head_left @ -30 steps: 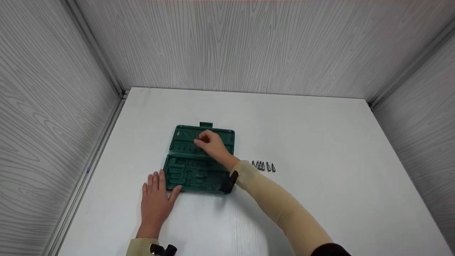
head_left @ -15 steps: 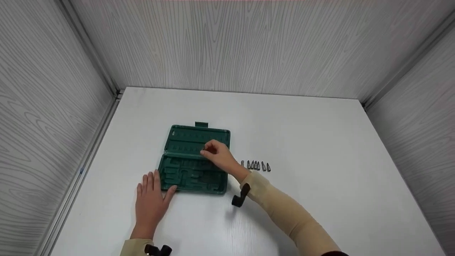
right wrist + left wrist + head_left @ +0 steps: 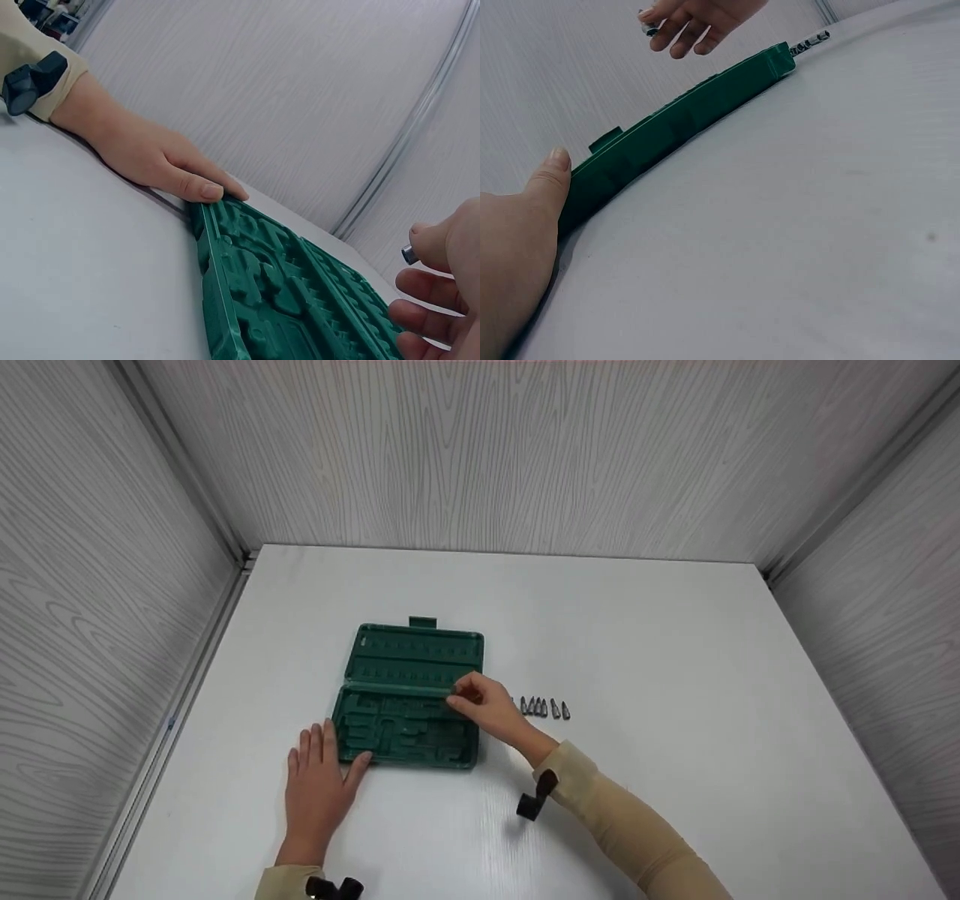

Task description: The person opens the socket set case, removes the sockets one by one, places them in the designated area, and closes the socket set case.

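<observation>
A green moulded plastic case (image 3: pixel 409 727) lies unfolded on the white table, its recessed tray nearer me and its lid (image 3: pixel 412 649) farther away. My left hand (image 3: pixel 319 795) rests at the tray's near left corner, fingers straight along the left side and thumb touching the front edge. Above the right end of the hinge, my right hand (image 3: pixel 487 709) pinches a small metal cylinder (image 3: pixel 409 255) between thumb and index finger. Most of that piece is hidden by the fingers. In the left wrist view the right hand (image 3: pixel 701 22) hovers above the case, not touching it.
Several small, dark metal pieces (image 3: pixel 540 707) with tapered ends lie in a row right of the case; the right hand partly covers the row's left end. Wood-grain panels (image 3: pixel 487 457) enclose the table at the back and both sides.
My right hand has moved right and towards me, from over the lid to the right end of the hinge, still pinching the small piece. The left hand stays at the case's corner.
</observation>
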Motion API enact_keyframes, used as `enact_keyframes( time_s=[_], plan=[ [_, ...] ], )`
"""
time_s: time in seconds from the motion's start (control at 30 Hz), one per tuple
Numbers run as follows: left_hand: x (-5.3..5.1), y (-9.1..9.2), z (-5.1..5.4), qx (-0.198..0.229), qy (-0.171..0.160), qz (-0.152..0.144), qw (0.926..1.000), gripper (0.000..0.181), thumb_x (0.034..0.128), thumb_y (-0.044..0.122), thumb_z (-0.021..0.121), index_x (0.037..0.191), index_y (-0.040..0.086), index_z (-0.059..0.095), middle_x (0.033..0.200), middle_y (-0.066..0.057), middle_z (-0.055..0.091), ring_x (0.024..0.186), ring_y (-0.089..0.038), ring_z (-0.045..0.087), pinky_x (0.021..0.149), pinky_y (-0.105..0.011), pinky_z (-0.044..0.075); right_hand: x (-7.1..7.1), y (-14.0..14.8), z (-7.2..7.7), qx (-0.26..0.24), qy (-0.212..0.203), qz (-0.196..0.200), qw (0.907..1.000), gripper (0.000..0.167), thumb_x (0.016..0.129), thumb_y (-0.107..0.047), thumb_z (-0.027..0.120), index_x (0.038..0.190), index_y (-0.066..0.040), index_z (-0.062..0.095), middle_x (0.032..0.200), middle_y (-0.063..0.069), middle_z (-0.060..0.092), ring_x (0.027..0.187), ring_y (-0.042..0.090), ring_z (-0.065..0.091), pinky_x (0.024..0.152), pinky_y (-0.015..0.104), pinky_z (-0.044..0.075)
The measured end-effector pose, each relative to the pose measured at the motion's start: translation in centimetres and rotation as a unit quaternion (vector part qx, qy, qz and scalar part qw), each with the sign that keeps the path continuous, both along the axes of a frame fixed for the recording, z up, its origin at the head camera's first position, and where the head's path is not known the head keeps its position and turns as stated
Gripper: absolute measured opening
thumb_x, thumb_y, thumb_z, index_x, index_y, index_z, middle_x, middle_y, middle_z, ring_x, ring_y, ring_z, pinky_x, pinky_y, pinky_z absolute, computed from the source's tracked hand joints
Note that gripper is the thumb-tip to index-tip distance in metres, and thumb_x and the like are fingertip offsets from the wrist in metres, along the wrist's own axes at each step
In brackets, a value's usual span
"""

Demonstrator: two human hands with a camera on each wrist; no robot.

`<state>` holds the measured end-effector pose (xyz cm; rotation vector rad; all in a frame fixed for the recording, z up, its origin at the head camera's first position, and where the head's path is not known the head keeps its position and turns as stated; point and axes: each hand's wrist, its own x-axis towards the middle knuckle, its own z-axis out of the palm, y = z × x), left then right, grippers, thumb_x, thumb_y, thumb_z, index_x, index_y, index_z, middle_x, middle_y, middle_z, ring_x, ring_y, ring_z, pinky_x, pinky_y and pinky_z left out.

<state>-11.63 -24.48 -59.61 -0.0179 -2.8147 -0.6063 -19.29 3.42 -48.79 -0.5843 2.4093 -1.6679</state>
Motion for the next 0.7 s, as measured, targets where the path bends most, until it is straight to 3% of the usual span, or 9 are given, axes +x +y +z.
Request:
enact_keyframes(
  time_s=[0.47,0.7],
  plan=[
    [0.3,0.1,0.1,0.000,-0.014,0.001,0.9999,0.087,0.0899,0.060,0.044,0.147,-0.001,0.019,0.146,-0.027,0.025,0.137,-0.040,0.015,0.109,-0.052,0.009,1.6,3.7,-0.7,0.000,-0.003,-0.034,0.9994,0.018,0.092,-0.012,0.059,0.101,0.004,0.058,0.091,0.008,0.060,0.079,0.018,0.053,0.068,0.027,0.046],
    [0.2,0.0,0.3,-0.002,-0.018,-0.002,0.9998,0.087,0.0903,0.059,0.044,0.147,-0.001,0.018,0.146,-0.028,0.024,0.137,-0.040,0.015,0.109,-0.053,0.009,1.3,6.4,-3.6,-0.016,-0.005,-0.071,0.9973,0.017,0.090,-0.019,0.063,0.098,-0.004,0.061,0.093,0.005,0.063,0.082,0.018,0.058,0.072,0.029,0.049]
  ],
)
